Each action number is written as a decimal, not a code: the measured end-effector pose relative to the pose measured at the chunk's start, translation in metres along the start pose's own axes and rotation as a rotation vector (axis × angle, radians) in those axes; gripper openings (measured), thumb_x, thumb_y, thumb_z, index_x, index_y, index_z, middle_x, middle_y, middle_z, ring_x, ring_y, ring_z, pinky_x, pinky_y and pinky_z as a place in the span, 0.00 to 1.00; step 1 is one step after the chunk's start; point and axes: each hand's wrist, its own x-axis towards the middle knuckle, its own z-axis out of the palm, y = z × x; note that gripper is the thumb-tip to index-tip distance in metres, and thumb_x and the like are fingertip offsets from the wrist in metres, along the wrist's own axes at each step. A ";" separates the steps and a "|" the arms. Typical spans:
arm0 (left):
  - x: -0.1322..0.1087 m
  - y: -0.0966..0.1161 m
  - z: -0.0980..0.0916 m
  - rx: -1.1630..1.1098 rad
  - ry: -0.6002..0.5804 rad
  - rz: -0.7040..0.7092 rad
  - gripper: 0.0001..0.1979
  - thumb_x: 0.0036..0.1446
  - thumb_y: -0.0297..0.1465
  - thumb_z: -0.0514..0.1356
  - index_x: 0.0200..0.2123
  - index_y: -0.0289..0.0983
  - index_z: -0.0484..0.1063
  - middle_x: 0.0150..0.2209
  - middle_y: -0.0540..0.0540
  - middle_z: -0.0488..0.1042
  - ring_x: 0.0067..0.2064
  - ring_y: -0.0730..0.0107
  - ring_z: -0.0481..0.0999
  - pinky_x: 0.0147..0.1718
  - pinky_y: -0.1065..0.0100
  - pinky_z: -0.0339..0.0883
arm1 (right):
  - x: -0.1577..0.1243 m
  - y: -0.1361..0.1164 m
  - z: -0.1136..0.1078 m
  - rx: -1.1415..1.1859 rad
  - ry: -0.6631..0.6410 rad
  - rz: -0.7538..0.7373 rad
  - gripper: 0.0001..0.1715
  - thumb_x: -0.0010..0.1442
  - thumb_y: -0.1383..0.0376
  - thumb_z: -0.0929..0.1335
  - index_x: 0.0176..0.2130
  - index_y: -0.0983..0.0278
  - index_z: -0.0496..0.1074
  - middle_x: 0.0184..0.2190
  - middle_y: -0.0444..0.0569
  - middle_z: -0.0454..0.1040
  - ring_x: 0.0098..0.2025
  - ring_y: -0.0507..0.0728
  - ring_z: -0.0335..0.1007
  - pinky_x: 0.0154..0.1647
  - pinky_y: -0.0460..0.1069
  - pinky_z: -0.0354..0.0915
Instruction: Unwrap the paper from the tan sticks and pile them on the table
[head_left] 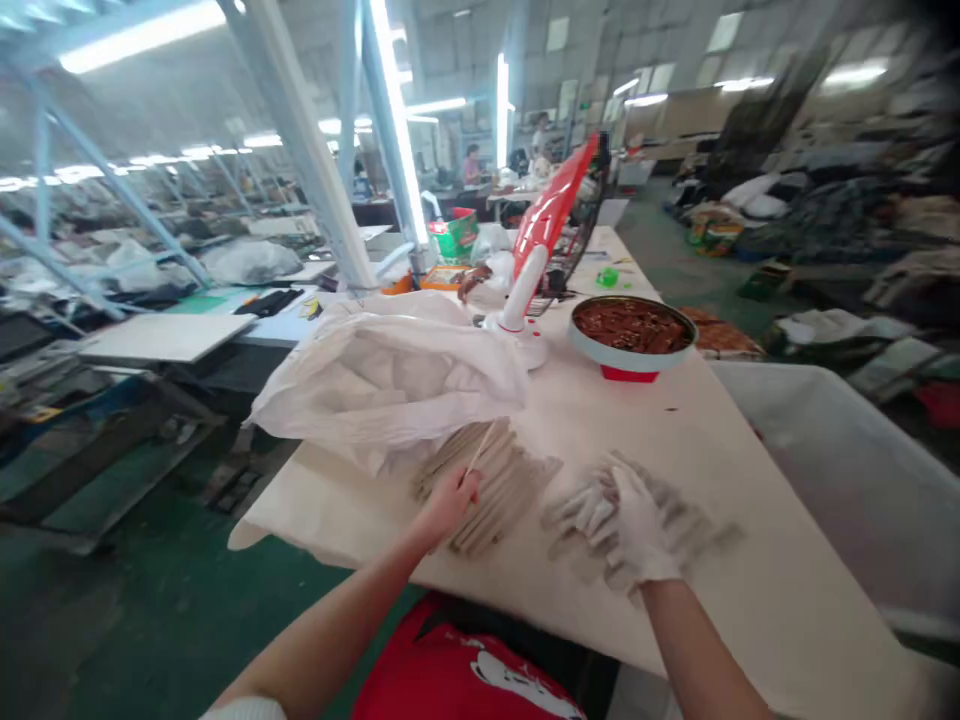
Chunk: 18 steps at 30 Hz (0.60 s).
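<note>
My left hand [453,505] is bare and closed around a thin pale stick [481,448], whose upper end points up and away from me. Beneath and beside it lies a row of grey-beige strips [501,495], side by side on the covered table. My right hand [636,525] wears a white glove and rests over a second, looser heap of grey-beige strips [682,520]. Blur on the glove hides whether its fingers grip any of them. A large white plastic bag [390,375] lies open just behind the first row, with pale material inside.
A round tin [634,335] of brown pieces stands on a red base at the right rear. Behind the bag rises a white stand [525,300] with a red panel. A whitish bin [840,480] adjoins the table's right side. Other people are far back.
</note>
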 end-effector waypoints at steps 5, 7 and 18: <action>-0.009 -0.001 -0.062 -0.235 0.162 -0.045 0.18 0.54 0.44 0.52 0.32 0.35 0.68 0.21 0.54 0.65 0.19 0.79 0.57 0.18 0.74 0.49 | 0.016 -0.049 0.177 -0.194 -0.468 -0.137 0.25 0.58 0.54 0.61 0.52 0.61 0.67 0.49 0.51 0.74 0.44 0.56 0.73 0.45 0.51 0.68; -0.014 -0.006 -0.082 -0.301 0.217 -0.078 0.19 0.52 0.45 0.53 0.35 0.34 0.69 0.20 0.54 0.65 0.18 0.79 0.56 0.17 0.74 0.48 | 0.029 -0.052 0.239 -0.472 -0.551 -0.271 0.25 0.61 0.57 0.57 0.53 0.64 0.65 0.50 0.52 0.73 0.43 0.55 0.73 0.43 0.50 0.69; -0.015 -0.051 -0.170 -0.286 0.329 -0.152 0.22 0.55 0.47 0.52 0.40 0.33 0.70 0.22 0.51 0.66 0.21 0.77 0.58 0.21 0.72 0.52 | 0.095 -0.038 0.445 -1.228 -0.585 -0.703 0.29 0.55 0.63 0.66 0.55 0.69 0.61 0.50 0.68 0.69 0.50 0.68 0.69 0.49 0.60 0.62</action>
